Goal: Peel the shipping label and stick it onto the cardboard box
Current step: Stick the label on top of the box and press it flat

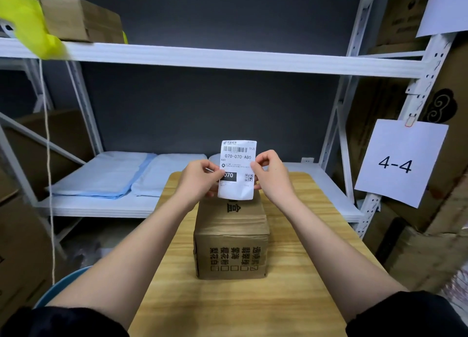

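Observation:
A white shipping label [238,159] with a barcode and "070-070-A80" is held upright in the air above the far end of the cardboard box [231,238]. My left hand [200,179] pinches the label's left edge and my right hand [272,177] pinches its right edge. The brown box stands shut on the wooden table [291,273], with black printed characters on its top and front. The label's lower edge hangs just over the box top; I cannot tell whether they touch.
Behind the table stands a white metal shelf rack [202,58] with folded blue-white sheets [114,177] on its lower shelf. A cardboard box [81,20] and yellow item sit upper left. A "4-4" paper sign [400,162] hangs right. Stacked cartons flank both sides.

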Demonstrator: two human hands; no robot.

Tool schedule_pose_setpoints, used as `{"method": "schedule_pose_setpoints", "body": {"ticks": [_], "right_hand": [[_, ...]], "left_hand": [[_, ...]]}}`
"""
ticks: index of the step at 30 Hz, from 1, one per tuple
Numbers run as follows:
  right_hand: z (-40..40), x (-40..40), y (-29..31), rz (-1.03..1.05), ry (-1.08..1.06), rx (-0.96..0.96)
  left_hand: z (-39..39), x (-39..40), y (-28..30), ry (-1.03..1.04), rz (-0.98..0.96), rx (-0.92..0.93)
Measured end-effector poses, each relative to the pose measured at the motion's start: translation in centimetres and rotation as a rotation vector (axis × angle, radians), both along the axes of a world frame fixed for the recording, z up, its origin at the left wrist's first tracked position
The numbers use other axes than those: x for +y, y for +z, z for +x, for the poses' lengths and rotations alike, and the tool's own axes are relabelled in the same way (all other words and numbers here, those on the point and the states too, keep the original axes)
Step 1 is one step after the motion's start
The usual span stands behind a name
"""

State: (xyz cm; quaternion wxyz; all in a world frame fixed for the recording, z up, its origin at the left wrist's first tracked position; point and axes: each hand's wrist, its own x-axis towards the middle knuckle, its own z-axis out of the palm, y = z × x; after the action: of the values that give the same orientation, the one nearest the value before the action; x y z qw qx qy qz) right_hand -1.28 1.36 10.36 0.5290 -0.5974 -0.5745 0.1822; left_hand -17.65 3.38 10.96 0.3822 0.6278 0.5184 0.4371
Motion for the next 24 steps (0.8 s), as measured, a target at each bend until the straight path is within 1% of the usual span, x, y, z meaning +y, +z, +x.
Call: {"method": "schedule_pose_setpoints", "body": {"ticks": [5,9,12,14,21,24], "right_hand": [[0.0,0.3,-0.5,0.007,-0.062,-0.183],[-0.1,0.2,-1.0,0.048,-0.129,-0.402],[-0.2,0.2,-1.4,0.081,-0.184,-0.507],[-0.1,0.3,-1.5,0.102,-0.203,-0.519],[-0.2,0.8,-1.6,0.112,-0.196,-0.436],[-0.1,1.0,-1.7,0.11,-0.179,-0.334]], "left_hand": [[0.1,0.0,-0.1,-0.032,-0.069,-0.091],[0.3,-0.1,-0.3,-0.052,-0.091,-0.146],[0.5,-0.1,-0.3,-0.07,-0.126,-0.201],[0.5,-0.1,-0.3,-0.081,-0.143,-0.218],[0.5,-0.3,-0.2,-0.074,-0.178,-0.262],[0.5,-0.4,0.0,-0.045,-0.145,-0.212]]}}
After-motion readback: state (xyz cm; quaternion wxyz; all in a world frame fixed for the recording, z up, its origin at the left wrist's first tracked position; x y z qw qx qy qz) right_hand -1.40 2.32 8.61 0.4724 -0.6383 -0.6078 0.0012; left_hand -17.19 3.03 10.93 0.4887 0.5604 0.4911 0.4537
